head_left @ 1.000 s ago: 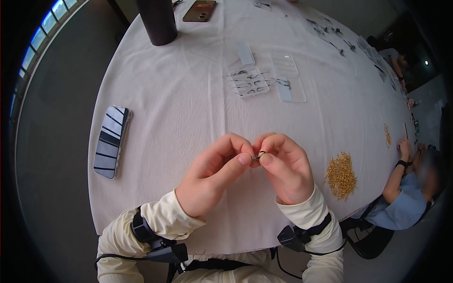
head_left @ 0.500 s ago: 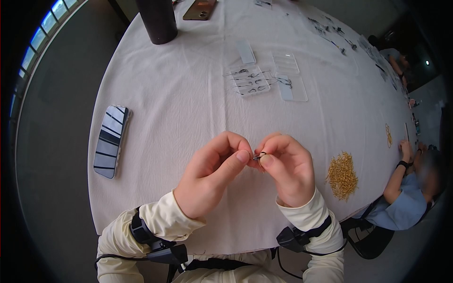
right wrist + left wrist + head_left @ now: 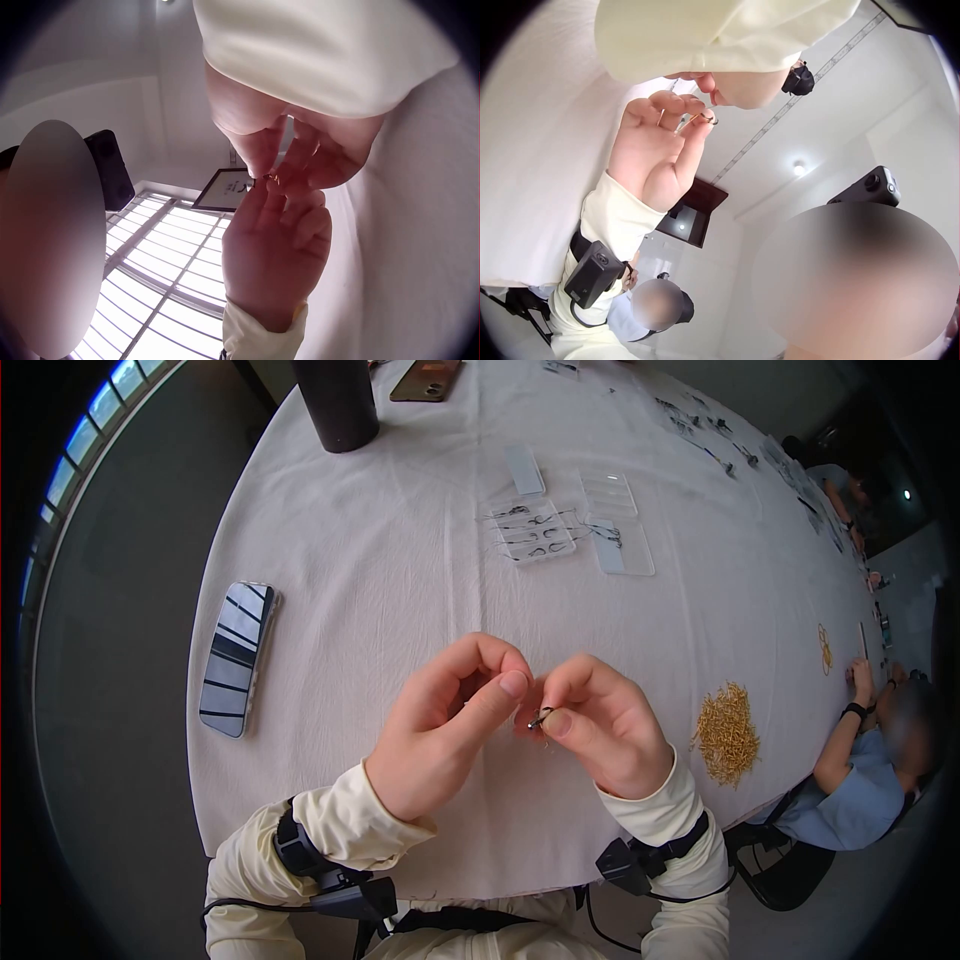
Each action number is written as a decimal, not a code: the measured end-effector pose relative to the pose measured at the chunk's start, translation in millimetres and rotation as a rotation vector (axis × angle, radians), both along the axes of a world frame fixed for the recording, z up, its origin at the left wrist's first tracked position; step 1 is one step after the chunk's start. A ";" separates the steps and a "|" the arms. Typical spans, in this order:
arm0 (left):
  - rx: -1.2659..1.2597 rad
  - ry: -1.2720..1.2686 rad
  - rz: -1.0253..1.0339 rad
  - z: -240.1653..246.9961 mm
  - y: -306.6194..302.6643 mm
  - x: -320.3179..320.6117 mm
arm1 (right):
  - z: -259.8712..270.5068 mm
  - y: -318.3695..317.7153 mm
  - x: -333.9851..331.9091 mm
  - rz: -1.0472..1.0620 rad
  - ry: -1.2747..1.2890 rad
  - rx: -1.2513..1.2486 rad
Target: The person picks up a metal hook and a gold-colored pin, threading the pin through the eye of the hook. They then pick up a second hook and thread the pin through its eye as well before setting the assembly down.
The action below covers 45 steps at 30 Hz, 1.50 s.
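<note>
My right hand (image 3: 615, 730) pinches a small dark hook (image 3: 537, 722) between thumb and forefinger. A bit of gold shows with the hook (image 3: 710, 118) in the left wrist view. My left hand (image 3: 450, 720) is just left of it, thumb tip against curled forefinger, with nothing visible between those tips. In the right wrist view the fingertips of both hands overlap around a glint of gold. Beyond the hands lies a clear compartment box (image 3: 530, 538) of dark hooks with thin leads, its clear lid (image 3: 632, 555) beside it. A heap of small gold pieces (image 3: 727, 735) lies to the right.
A phone (image 3: 238, 660) lies at the left table edge. At the back stand a dark cylinder (image 3: 337, 410) and another phone (image 3: 425, 380). Loose dark tackle (image 3: 720, 428) is scattered at the far right. A person in blue (image 3: 850, 780) sits at the right edge.
My right hand has moved slightly down with the hook, away from the left fingertips. The left hand has stayed nearly in place, its fingers still pinched together.
</note>
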<state>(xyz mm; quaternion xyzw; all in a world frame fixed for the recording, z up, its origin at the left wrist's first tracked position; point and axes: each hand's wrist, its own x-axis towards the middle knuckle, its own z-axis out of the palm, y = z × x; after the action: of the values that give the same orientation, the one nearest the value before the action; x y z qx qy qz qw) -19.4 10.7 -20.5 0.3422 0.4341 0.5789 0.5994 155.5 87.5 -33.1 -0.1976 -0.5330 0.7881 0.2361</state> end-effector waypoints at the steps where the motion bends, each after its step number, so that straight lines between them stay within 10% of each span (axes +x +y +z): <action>1: -0.037 0.016 0.016 2.2 -0.4 -0.2 | 1.1 -0.5 -0.3 0.000 0.000 0.000; 36: -0.058 0.018 0.058 -5.7 -0.1 -2.9 | 7.7 0.9 1.4 -0.062 -0.095 0.304; 45: -0.210 -0.388 -0.126 -9.2 -0.7 -13.0 | 6.6 3.5 2.3 -0.055 -0.019 0.207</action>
<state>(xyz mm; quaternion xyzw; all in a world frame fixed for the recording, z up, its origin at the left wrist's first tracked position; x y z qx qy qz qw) -32.4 9.9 -29.7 0.1866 0.3464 0.5467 0.7391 157.9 91.0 -26.4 -0.1941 -0.6082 0.7201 0.2718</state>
